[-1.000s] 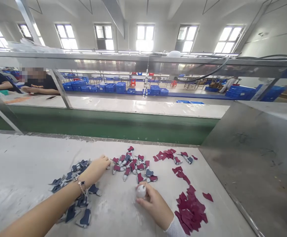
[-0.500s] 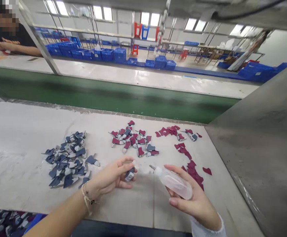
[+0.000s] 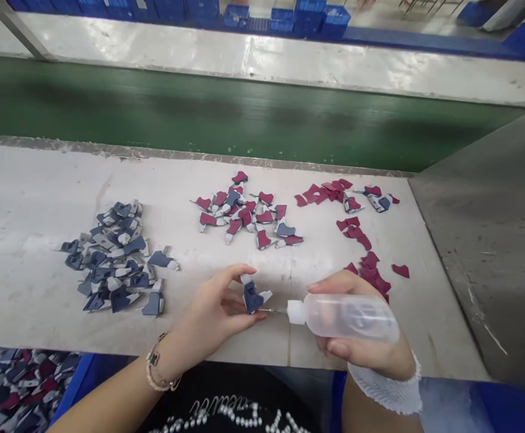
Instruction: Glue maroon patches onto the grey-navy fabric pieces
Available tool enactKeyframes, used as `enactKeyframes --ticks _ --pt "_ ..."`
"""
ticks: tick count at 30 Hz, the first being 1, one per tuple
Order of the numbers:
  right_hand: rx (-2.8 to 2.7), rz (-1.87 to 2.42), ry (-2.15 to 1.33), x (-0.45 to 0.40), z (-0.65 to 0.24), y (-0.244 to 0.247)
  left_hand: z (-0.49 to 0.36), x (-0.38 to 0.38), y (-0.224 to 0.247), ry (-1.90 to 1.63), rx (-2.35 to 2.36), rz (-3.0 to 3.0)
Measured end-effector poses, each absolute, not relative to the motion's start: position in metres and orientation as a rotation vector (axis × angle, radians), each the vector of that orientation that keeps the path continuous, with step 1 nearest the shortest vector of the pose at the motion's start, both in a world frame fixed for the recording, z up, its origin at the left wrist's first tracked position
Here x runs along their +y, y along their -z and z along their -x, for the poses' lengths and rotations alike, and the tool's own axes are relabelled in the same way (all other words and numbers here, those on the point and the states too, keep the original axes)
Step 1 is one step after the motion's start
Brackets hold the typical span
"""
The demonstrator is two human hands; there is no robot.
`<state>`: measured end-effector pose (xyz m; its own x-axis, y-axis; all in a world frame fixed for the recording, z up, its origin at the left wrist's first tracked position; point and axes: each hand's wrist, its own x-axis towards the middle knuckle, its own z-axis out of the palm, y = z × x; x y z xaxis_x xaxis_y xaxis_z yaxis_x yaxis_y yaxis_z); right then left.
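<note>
My left hand (image 3: 214, 316) pinches a small navy and grey part (image 3: 252, 296) between thumb and fingers. In my right hand (image 3: 370, 349) lies a translucent squeeze bottle (image 3: 352, 317) with a white cap, held level; its thin metal tip reaches the lower edge of the navy part. To the left is a pile of navy and grey parts (image 3: 113, 258). A group of maroon-topped grey parts (image 3: 246, 216) sits beyond my hands. Loose flat maroon pieces (image 3: 325, 192) lie at the right, with more maroon pieces (image 3: 373, 273) just behind my right hand.
The pale worktable (image 3: 32, 192) ends at a green strip (image 3: 199, 114). A metal panel (image 3: 506, 240) slopes up at the right. Below the near edge at left, a blue bin (image 3: 75, 385) stands by many mixed parts (image 3: 14, 385). Blue crates (image 3: 282, 19) are in the background.
The view has tilted down. The bottle has turned level and its tip has come to the part in my left hand, which now shows its navy face.
</note>
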<state>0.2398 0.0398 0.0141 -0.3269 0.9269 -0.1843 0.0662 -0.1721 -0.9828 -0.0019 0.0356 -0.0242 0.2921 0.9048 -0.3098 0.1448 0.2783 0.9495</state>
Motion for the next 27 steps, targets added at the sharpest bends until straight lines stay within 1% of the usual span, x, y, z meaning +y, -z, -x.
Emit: enactKeyframes --ticks 3,7,10,16,27 --pt "-1.44 1.123 -1.552 0.039 -0.229 -0.019 0.002 0.033 0.021 -0.693 1.263 -1.409" --pt "-1.577 1.242 -1.318 0.036 -0.213 -0.024 0.0 0.029 0.021 -0.664 1.243 -1.451" --pt "-1.682 1.273 -1.225 0.033 -0.204 -0.028 0.0 0.026 0.021 -0.668 1.202 -1.453" --pt "-1.733 1.34 -1.153 0.026 -0.2 -0.033 0.001 0.02 0.015 -0.7 1.206 -1.494" --pt "-1.726 1.336 -1.166 0.021 -0.199 -0.037 -0.002 0.017 0.006 -0.72 1.201 -1.518"
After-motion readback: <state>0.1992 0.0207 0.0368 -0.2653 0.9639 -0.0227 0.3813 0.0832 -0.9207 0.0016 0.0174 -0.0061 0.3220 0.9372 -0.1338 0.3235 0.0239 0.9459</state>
